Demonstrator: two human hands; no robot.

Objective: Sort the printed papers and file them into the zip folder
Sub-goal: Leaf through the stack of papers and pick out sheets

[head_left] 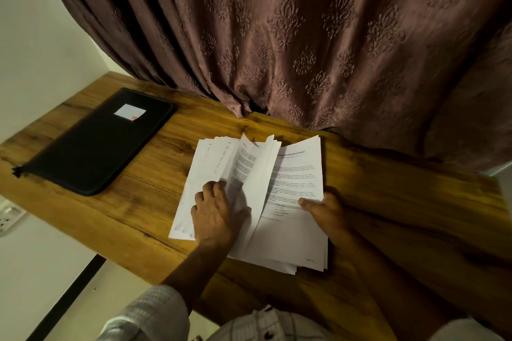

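Note:
A stack of printed white papers [291, 232] lies on the wooden table [144, 202], fanned apart in the middle. My left hand [216, 216] holds up a bundle of lifted sheets, fingers curled round their lower edge. At the stack's right edge my right hand [324, 210] pinches the top sheet of the right pile, thumb on the printed side. A black zip folder [94, 144] with a small white label lies shut at the table's far left, well apart from both hands.
A brown patterned curtain [304, 36] hangs behind the table and touches its back edge. A white wall socket [8, 219] sits below the table's left end. White wall and floor show on the left.

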